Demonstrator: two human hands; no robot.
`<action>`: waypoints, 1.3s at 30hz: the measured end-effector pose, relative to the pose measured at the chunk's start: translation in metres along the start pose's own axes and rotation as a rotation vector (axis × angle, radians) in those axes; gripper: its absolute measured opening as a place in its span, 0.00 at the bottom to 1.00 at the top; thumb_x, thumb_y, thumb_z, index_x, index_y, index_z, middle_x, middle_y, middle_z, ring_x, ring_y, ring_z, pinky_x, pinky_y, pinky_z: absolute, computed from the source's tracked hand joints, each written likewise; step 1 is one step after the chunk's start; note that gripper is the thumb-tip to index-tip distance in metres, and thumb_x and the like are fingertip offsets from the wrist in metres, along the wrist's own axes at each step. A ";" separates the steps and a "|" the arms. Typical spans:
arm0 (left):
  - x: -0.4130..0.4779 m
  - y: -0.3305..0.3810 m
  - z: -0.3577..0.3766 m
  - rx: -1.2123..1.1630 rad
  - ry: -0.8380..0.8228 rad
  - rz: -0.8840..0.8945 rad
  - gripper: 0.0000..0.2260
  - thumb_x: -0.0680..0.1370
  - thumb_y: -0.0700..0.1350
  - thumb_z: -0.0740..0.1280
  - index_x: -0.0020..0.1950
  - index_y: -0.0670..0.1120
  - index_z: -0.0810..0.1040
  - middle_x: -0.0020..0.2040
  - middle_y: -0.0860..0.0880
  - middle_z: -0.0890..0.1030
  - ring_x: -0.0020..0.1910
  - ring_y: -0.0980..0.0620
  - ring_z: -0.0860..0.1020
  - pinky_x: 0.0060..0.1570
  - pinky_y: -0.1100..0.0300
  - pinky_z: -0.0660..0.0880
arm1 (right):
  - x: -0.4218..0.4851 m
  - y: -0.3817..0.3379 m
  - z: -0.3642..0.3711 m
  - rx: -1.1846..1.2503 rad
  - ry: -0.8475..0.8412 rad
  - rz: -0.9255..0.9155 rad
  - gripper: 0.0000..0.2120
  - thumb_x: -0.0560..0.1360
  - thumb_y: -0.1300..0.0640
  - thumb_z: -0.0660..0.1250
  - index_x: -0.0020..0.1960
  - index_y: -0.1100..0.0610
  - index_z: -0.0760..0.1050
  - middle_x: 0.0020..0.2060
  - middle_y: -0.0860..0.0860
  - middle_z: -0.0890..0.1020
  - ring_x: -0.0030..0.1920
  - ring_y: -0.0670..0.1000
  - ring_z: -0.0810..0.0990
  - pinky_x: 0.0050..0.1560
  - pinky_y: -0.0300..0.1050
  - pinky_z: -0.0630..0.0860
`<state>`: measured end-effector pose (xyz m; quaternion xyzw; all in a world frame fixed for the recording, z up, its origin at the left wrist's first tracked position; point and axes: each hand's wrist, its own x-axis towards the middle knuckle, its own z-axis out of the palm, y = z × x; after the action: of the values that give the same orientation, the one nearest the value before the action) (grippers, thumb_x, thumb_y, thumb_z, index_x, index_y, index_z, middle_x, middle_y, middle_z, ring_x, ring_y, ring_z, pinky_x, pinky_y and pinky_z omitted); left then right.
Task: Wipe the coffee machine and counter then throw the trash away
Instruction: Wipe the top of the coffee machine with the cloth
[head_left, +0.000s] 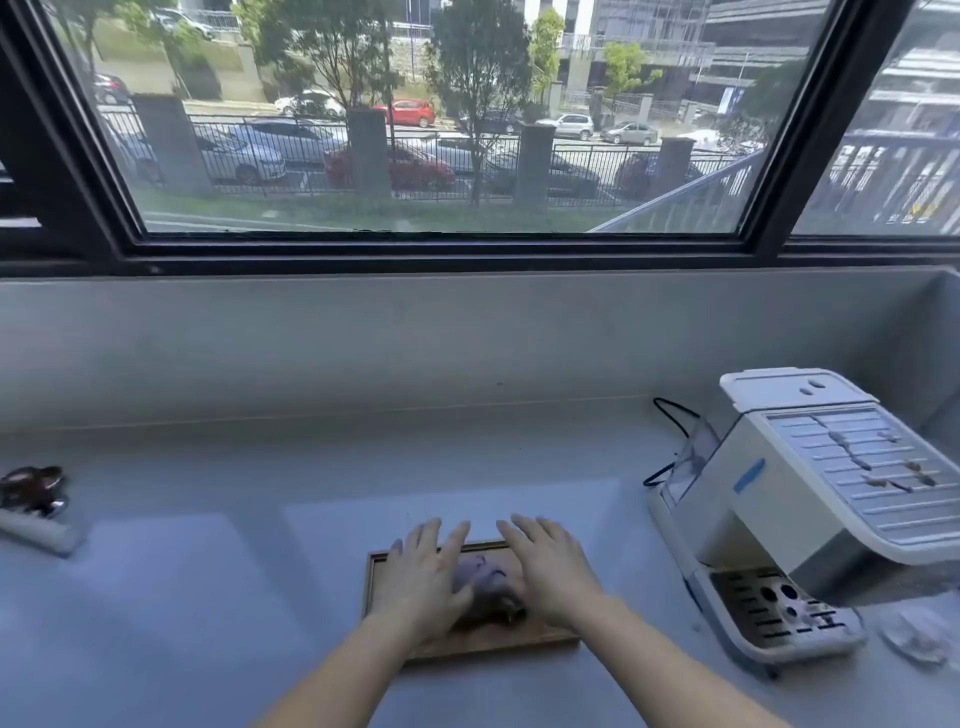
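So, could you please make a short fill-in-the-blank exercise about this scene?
1. Both hands reach over the wooden ____, left hand, right hand.
2. The crumpled cloth lies ____ the two hands.
3. The coffee machine stands to the ____ of the hands.

Missing words: tray; between; right

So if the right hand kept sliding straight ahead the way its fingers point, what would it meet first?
The right hand points away from the person over the wooden tray. Past the tray's far rim, bare counter runs to the grey wall below the window. The way looks free until that wall, though depth is uncertain.
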<state>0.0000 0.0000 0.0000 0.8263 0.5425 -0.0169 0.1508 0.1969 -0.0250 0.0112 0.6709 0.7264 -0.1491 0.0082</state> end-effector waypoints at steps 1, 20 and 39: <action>0.000 -0.001 0.002 -0.022 -0.052 0.015 0.32 0.75 0.63 0.58 0.77 0.58 0.52 0.78 0.45 0.57 0.76 0.45 0.57 0.71 0.47 0.60 | 0.000 -0.002 0.003 0.023 -0.040 -0.017 0.38 0.75 0.38 0.64 0.79 0.46 0.53 0.78 0.48 0.58 0.76 0.56 0.56 0.73 0.53 0.57; 0.008 -0.002 0.013 -0.445 0.128 0.097 0.21 0.61 0.54 0.74 0.50 0.71 0.74 0.43 0.72 0.79 0.44 0.73 0.77 0.41 0.74 0.71 | 0.005 -0.004 0.003 0.334 -0.137 -0.063 0.21 0.70 0.65 0.66 0.62 0.54 0.76 0.57 0.59 0.79 0.57 0.60 0.77 0.55 0.49 0.75; 0.004 0.143 -0.128 -0.500 0.415 0.584 0.27 0.63 0.43 0.74 0.61 0.55 0.77 0.46 0.58 0.79 0.45 0.54 0.76 0.44 0.58 0.74 | -0.121 0.047 -0.152 0.236 0.520 0.140 0.24 0.75 0.57 0.68 0.71 0.51 0.69 0.55 0.54 0.74 0.58 0.57 0.71 0.56 0.52 0.72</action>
<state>0.1128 -0.0145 0.1541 0.8690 0.2924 0.3245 0.2325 0.2837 -0.1056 0.1722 0.7314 0.6336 -0.0547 -0.2461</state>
